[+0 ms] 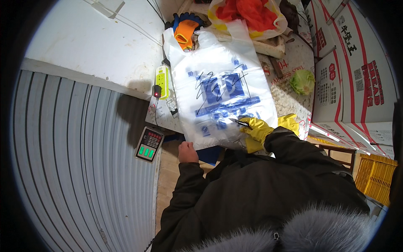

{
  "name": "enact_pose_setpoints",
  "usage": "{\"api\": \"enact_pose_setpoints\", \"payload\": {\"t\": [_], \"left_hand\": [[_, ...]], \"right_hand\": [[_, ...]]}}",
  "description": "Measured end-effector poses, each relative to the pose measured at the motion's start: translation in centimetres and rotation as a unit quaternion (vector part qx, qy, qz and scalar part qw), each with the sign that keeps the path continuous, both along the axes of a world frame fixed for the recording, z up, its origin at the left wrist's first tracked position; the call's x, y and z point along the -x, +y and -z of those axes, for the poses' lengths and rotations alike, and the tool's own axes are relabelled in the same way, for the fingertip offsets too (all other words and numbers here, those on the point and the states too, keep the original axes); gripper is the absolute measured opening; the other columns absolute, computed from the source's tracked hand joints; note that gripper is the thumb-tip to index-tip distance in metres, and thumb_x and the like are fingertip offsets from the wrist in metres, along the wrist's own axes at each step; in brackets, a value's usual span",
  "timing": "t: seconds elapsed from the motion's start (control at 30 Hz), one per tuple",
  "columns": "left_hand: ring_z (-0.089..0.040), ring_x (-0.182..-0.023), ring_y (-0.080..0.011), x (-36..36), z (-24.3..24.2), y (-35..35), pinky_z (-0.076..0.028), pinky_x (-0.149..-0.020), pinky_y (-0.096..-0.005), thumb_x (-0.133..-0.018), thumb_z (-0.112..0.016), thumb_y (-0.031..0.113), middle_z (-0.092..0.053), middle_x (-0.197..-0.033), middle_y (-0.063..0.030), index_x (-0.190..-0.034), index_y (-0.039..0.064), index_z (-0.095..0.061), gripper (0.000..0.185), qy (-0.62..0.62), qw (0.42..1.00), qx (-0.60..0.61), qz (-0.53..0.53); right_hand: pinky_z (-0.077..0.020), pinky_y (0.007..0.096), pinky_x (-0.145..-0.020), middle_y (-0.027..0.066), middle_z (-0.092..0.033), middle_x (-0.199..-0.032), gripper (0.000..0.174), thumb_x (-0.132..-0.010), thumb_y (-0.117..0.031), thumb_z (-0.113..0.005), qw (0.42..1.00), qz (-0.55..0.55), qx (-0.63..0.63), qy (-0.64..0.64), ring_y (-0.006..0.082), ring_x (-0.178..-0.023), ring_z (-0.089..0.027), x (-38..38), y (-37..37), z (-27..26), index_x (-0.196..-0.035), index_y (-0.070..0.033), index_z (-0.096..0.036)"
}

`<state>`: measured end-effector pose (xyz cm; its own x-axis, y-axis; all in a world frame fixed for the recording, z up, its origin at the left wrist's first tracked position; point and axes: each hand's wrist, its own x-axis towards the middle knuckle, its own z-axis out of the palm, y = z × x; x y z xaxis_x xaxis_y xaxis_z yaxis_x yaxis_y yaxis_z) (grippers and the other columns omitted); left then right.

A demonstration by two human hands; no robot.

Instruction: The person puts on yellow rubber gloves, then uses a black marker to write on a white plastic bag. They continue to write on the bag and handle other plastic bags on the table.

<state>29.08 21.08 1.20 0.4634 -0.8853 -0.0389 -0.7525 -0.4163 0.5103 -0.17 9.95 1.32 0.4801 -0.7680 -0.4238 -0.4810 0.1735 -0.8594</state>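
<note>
A white plastic carrier bag (226, 88) with blue print and black handwritten strokes lies flat on the table in front of me. My right hand (258, 129), in a yellow rubber glove, holds a black marker pen (242, 123) over the lower right part of the bag. Another yellow glove (289, 122) lies beside my right wrist, partly under the sleeve. At the bag's lower left corner is my bare left hand (188, 152), its fingers curled at the edge of the plastic.
A power strip (162, 82) and a scale's keypad display (149, 144) are on the left. Behind the bag are orange and blue gloves (185, 30) and a bag with red contents (252, 14). A cabbage (303, 82) and stacked cartons (355, 72) stand right.
</note>
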Motion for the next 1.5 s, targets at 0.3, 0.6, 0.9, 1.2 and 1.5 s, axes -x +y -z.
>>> {"api": "enact_pose_setpoints", "payload": {"t": [0.3, 0.6, 0.9, 1.2, 1.5], "left_hand": [[-0.054, -0.074, -0.0347, 0.2, 0.1, 0.1, -0.047, -0.062, -0.0422, -0.087, -0.054, 0.018, -0.052, -0.079, -0.0127, -0.082, 0.005, -0.050, 0.015, -0.090, 0.994, 0.036, 0.040], [-0.048, -0.059, -0.0178, 1.1, -2.5, -1.7, -0.040, -0.054, -0.0318, -0.088, -0.056, 0.023, -0.051, -0.067, -0.0044, -0.076, 0.004, -0.049, 0.024, 0.240, 0.963, 0.090, -0.081], [-0.035, -0.044, -0.0024, 1.8, -6.7, -3.9, -0.029, -0.041, -0.0202, -0.093, -0.053, 0.032, -0.044, -0.054, 0.0039, -0.072, 0.005, -0.050, 0.034, 0.526, 0.836, 0.055, -0.146], [-0.036, -0.044, -0.0039, 1.8, -6.3, -5.6, -0.029, -0.040, -0.0211, -0.089, -0.057, 0.020, -0.042, -0.054, 0.0042, -0.075, 0.004, -0.051, 0.023, 0.450, 0.885, 0.085, -0.079], [-0.031, -0.034, -0.0080, 3.8, -10.1, -7.0, -0.023, -0.033, -0.0236, -0.090, -0.055, 0.023, -0.039, -0.051, 0.0016, -0.079, 0.006, -0.049, 0.021, 0.567, 0.819, 0.006, -0.088]], "right_hand": [[-0.0458, 0.0250, -0.060, 0.0013, -0.064, -0.084, 0.027, -0.084, -0.004, -0.052, 0.993, -0.039, 0.103, 0.050, 0.0101, -0.065, -0.056, 0.3, -0.3, 0.9, -0.110, -0.007, -0.059], [-0.0464, 0.0259, -0.063, 0.0015, -0.063, -0.076, 0.014, -0.081, -0.013, -0.065, 0.998, 0.067, 0.001, 0.017, 0.0107, -0.068, -0.056, 0.1, -1.3, 1.8, -0.093, -0.006, -0.063], [-0.0416, 0.0244, -0.053, 0.0010, -0.058, -0.068, 0.025, -0.084, -0.028, -0.066, 0.975, 0.169, 0.141, -0.036, 0.0091, -0.055, -0.050, 0.4, -1.7, -0.2, -0.094, -0.005, -0.063], [-0.0460, 0.0229, -0.066, 0.0076, -0.064, -0.090, 0.019, -0.088, -0.006, -0.054, 0.947, 0.268, 0.131, -0.121, 0.0112, -0.075, -0.056, 0.6, -2.5, -5.3, -0.105, -0.003, -0.063], [-0.0467, 0.0338, -0.083, 0.0150, -0.064, -0.103, 0.043, -0.078, -0.033, -0.070, 0.990, 0.035, 0.136, -0.033, 0.0262, -0.096, -0.060, -7.0, 0.5, -11.9, -0.110, -0.005, -0.062]]}}
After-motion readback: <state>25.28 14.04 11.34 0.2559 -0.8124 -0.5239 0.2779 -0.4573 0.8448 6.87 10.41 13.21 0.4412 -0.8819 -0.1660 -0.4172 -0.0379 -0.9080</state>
